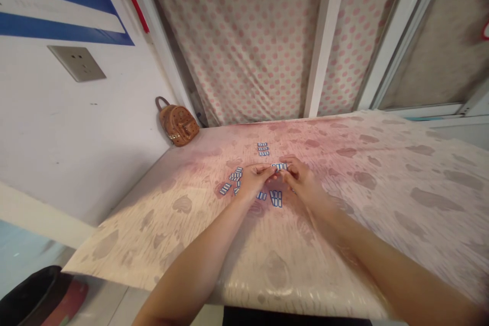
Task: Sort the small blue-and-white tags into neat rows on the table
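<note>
Between my two hands is a small blue-and-white striped piece (281, 166), flat like a little tile or card. My left hand (256, 178) pinches its left end, and my right hand (301, 178) pinches the right end. Just above the tabletop, both hands are close together. Beyond them lies a neat block of similar striped pieces (263, 149). Several more pieces (236, 175) are scattered by my left hand, partly covered by it. Nearer to me are another group of pieces (275, 198) and a small one (261, 195). What is printed on them is too small to read.
A patterned plastic cloth covers the table (183, 244). At its far left corner, against the wall, stands a small brown backpack-shaped bag (179, 123). Dotted curtains (248, 51) hang behind the table. On the floor at lower left is a dark bin (38, 295).
</note>
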`<state>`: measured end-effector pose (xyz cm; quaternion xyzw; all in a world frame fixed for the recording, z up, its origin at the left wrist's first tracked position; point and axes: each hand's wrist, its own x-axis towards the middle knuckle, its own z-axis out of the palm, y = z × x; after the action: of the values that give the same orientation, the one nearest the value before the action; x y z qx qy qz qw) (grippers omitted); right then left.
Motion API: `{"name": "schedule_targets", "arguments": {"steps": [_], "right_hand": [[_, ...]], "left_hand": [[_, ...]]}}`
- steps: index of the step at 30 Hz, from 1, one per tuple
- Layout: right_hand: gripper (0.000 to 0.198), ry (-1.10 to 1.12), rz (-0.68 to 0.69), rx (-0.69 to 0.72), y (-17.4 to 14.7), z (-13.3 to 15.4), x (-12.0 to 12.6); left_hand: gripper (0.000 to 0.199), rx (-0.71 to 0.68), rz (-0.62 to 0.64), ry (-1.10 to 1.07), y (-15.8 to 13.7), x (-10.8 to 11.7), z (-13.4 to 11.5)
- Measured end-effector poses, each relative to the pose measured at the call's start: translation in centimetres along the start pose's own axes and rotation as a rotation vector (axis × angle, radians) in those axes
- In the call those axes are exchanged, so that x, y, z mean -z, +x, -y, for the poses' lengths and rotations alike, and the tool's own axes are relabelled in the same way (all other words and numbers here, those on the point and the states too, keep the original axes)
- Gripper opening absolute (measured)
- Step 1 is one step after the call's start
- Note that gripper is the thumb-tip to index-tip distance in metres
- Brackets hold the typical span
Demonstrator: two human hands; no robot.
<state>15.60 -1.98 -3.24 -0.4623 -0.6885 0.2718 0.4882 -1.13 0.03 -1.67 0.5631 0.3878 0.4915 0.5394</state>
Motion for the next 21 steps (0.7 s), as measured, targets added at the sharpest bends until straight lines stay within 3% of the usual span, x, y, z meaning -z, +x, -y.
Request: {"name": "schedule_targets", "arguments": {"steps": [3,9,13,16,21], "right_hand": [[0.017,0.110,-0.027,-0.070,0.1,-0.1,0.1],[0.018,0.164,-0.061,-0.101,0.2,0.8,-0.1],[0.012,0.179,-0.080,-0.086,0.5,0.1,-0.2],[0.008,0.039,-0.080,-0.071,0.9,-1.3,-0.2],[0.005,-0.367,0.075,-0.114,2.2,-1.1,-1.1]], "left_hand": [[0.034,-0.012,0.003,0.039,0.1,0.0,0.2],[0.032,0.009,-0.007,-0.001,0.4,0.3,0.5],[0.025,-0.035,-0.107,0.017,0.6,1.4,-0.5],[0.021,-0.101,-0.261,0.031,1.2,3.0,-1.4],[0.015,-0.173,-0.443,0.056,2.5,5.4,-1.3]]}}
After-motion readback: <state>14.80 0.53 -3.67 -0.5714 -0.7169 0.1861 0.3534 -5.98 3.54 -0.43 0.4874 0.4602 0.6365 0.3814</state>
